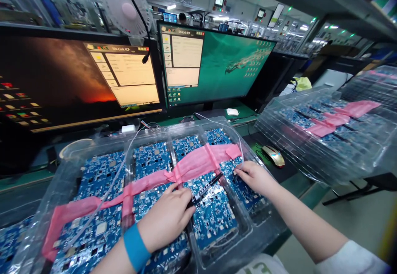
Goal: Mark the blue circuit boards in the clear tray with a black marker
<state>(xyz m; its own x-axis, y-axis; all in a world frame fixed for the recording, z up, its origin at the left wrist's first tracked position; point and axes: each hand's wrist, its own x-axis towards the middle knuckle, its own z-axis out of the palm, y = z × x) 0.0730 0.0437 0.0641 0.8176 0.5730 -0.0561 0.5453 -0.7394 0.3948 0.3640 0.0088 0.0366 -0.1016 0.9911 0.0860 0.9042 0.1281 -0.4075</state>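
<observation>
A clear plastic tray (192,243) holds several blue circuit boards (214,216), with a pink strip (198,162) laid across them. My left hand (169,216), wearing a blue wristband (136,247), rests over the middle boards with curled fingers. From between its thumb and index finger a black pen (206,189) with white lettering points up to the right. At the rightmost board, my right hand (257,179) is closed in a pinch at the end of a thin white cable (240,137); its tip is hidden by the fingers.
Two monitors (217,67) stand behind the tray, with a white fan (127,7) above them. A computer mouse (273,156) lies on a dark mat to the right. Beyond it are stacked clear trays (297,154) with more boards. Another white cable (120,166) crosses the left boards.
</observation>
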